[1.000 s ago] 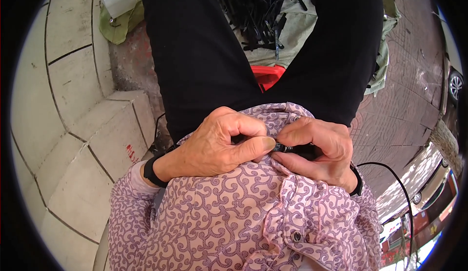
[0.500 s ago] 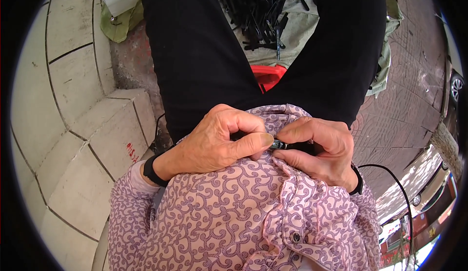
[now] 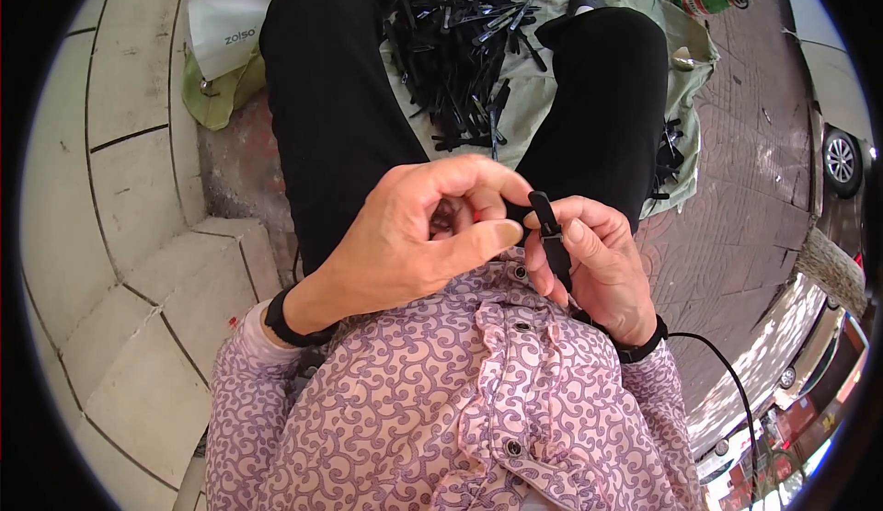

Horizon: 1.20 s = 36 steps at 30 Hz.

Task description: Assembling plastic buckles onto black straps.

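Observation:
In front of my shirt, my right hand (image 3: 602, 263) pinches a narrow black clip (image 3: 556, 258) between thumb and fingers. The clip is flat and upright, with a small crosspiece near its middle and its upper end tilted left. My left hand (image 3: 414, 235) is just beside it, thumb and index finger curved and apart, with no held thing visible. Its index fingertip is close to the clip's upper end; whether they touch I cannot tell. The remaining left fingers are curled and partly hidden. Beyond my knees, a heap of similar black clips (image 3: 451, 60) lies on a pale green sheet (image 3: 552, 88).
More black pieces (image 3: 671, 148) lie by my right leg. A green bottle (image 3: 713, 1) rests at the far right, near a shiny rounded object (image 3: 682, 58). A white bag (image 3: 225, 28) stands far left beside pale stone steps (image 3: 202, 272). A black cable (image 3: 736, 364) curves past my right wrist.
My hands have moved apart and slightly up from their close pinch. The clip, mostly hidden before, now stands upright in my right hand. The view has shifted, showing more of the heap.

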Each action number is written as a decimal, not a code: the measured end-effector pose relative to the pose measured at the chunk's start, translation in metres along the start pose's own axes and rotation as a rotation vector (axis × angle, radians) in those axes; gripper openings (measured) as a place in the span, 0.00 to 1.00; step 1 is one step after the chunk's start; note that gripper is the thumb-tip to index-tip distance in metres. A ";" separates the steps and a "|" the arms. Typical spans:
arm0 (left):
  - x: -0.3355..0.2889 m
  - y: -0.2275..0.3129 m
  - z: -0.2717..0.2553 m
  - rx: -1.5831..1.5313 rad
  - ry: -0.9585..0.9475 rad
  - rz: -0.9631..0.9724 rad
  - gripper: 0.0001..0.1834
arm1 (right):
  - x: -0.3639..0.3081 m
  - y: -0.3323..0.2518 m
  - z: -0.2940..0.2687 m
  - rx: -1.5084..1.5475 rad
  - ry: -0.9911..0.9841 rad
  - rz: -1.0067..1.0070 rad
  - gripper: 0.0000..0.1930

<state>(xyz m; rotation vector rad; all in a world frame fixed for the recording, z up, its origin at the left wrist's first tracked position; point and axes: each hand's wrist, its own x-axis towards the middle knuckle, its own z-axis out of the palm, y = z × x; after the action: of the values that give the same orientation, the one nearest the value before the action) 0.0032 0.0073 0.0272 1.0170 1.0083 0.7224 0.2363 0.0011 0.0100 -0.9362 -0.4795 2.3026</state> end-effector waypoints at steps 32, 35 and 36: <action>0.019 0.007 0.024 0.070 0.181 -0.025 0.15 | 0.001 0.007 0.008 -0.210 0.033 -0.410 0.08; 0.019 0.006 0.025 0.052 0.180 -0.022 0.15 | 0.000 0.007 0.008 -0.290 0.061 -0.456 0.09; 0.019 0.006 0.025 0.034 0.179 -0.020 0.16 | -0.001 0.007 0.008 -0.349 0.066 -0.488 0.09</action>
<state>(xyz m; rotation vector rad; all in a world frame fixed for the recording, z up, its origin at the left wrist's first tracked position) 0.0328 0.0171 0.0305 0.9832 1.1871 0.7925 0.2281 -0.0056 0.0116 -0.9265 -0.9852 1.7725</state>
